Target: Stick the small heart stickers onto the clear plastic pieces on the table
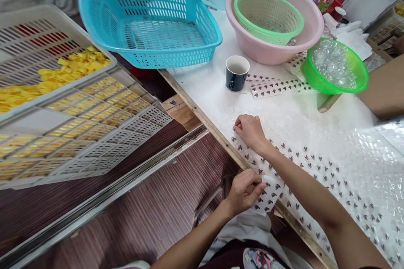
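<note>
At the table's near edge, my left hand [244, 191] is closed on a white sheet of stickers [268, 195] printed with small dark figures. Farther up, my right hand [251, 131] rests low over the white tabletop [208, 96], thumb and fingertips pinched together. A tiny dark sticker [235, 127] shows at those fingertips. Around and below that hand, many clear, shiny round pieces [372, 155] cover the table. Rows of them nearest me bear the same small dark figures [328, 176].
Beyond my hands stand a dark mug [236, 76], more sticker sheets [277, 87], a green bowl of clear pieces [360, 77] and a pink basin [233, 8] holding a green colander [268, 35]. At left are a blue basket [176, 56] and a white crate [104, 151] with yellow pieces [75, 67].
</note>
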`<state>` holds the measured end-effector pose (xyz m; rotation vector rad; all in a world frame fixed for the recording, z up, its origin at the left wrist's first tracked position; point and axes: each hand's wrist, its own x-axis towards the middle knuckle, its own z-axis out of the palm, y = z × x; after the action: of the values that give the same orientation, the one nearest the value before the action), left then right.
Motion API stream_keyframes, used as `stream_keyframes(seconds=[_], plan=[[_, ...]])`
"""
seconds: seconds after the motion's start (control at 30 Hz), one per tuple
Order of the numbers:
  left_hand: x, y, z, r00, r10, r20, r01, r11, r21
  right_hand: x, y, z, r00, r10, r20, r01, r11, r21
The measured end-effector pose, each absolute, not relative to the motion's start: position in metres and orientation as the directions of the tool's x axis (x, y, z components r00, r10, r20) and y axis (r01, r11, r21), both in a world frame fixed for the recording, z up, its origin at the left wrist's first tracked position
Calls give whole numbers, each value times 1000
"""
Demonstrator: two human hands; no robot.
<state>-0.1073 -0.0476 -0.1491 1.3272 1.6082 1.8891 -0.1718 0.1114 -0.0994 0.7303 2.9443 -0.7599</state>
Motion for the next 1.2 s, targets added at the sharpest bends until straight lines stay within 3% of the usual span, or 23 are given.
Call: stream_keyframes(seconds=[0.23,0.33,0.43,0.5,0.67,0.77,1.07,1.2], plan=[[-108,-47,-147,-522,729,442,317,-316,894,-174,108,-98,-892,442,-95,435,783,-445],[-109,-48,-144,-532,740,411,299,-290,909,-163,114,-86,-880,466,-91,421,678,-603],[-110,-50,-141,-581,748,320,235,-222,946,-130,124,-63,-845,527,-96,375,454,-808],[-110,-51,-139,-624,748,228,157,-165,974,-96,128,-47,-841,521,-148,370,353,-860],[-107,-49,-133,-693,719,52,0,-72,997,-17,120,-26,-854,381,-355,471,273,-839],[-106,-46,-126,-707,707,-1,-41,-39,998,4,114,-28,-838,385,-387,494,233,-837],[-106,-36,-108,-616,786,-59,-114,-15,993,15,109,-37,-827,447,-341,481,250,-840],[-102,-32,-107,-627,772,-106,-143,20,990,21,104,-41,-822,544,-167,422,385,-821]])
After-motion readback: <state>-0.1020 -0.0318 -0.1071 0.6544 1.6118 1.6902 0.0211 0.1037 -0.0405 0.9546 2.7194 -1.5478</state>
